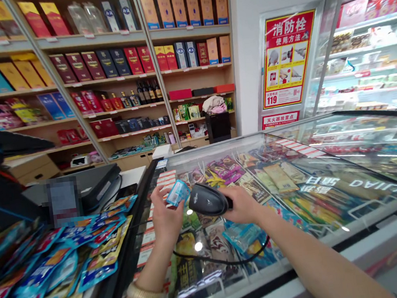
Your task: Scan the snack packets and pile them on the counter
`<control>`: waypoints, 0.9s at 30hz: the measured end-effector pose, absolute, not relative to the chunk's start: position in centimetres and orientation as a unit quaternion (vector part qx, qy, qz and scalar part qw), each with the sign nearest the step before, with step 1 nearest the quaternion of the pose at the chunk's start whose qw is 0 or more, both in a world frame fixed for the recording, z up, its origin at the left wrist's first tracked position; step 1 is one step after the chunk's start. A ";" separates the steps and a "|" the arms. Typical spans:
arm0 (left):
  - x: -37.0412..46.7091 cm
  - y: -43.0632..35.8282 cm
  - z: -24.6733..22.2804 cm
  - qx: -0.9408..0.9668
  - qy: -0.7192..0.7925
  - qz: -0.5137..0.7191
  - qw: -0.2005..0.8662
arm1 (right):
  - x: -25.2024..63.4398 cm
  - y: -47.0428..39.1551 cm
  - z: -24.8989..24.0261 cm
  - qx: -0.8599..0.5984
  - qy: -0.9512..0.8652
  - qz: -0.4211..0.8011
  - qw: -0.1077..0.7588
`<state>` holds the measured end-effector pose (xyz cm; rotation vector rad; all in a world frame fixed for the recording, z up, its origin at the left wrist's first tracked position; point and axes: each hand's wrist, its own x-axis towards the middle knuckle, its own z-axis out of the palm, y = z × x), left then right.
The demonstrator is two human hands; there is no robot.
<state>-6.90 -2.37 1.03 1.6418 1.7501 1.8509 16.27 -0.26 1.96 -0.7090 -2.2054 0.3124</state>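
Note:
My left hand (166, 217) holds a small blue packet (178, 193) between thumb and fingers, with a pale label area facing up. My right hand (242, 204) grips a black handheld scanner (207, 199) whose head points left at the packet, a small gap apart. A black cable (222, 262) loops below the scanner over the glass top of a freezer (232, 286). Under the glass lie many colourful packages, among them a light blue one (243, 235).
Blue, red and gold packets (59, 267) are heaped on the left counter, beside a dark flat device (98, 184). Shelves of boxes (108, 80) stand behind. A red and yellow poster (288, 59) hangs on the wall, and a lit display case (375, 64) is at the right.

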 end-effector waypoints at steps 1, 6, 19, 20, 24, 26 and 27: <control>-6.9 -2.4 1.0 0.546 0.582 0.603 0.030 | 16.2 -0.3 1.9 -0.284 -0.869 0.124 0.385; -6.6 -2.7 1.0 0.560 0.601 0.566 -0.074 | 15.9 -0.6 2.0 -0.292 -0.874 0.131 0.367; -6.2 -2.9 1.2 0.574 0.626 0.518 -0.103 | 15.9 -1.1 2.7 -0.317 -0.878 0.144 0.328; -6.2 -2.9 1.2 0.572 0.630 0.515 -0.105 | 15.9 -1.0 2.6 -0.315 -0.878 0.147 0.329; -6.2 -2.9 1.1 0.572 0.637 0.504 -0.112 | 15.9 -0.9 2.4 -0.310 -0.874 0.154 0.340; -6.2 -2.9 1.0 0.575 0.638 0.500 -0.114 | 15.9 -0.8 2.4 -0.310 -0.874 0.154 0.340; -6.2 -2.9 1.0 0.575 0.639 0.498 -0.115 | 15.9 -0.8 2.4 -0.311 -0.875 0.153 0.339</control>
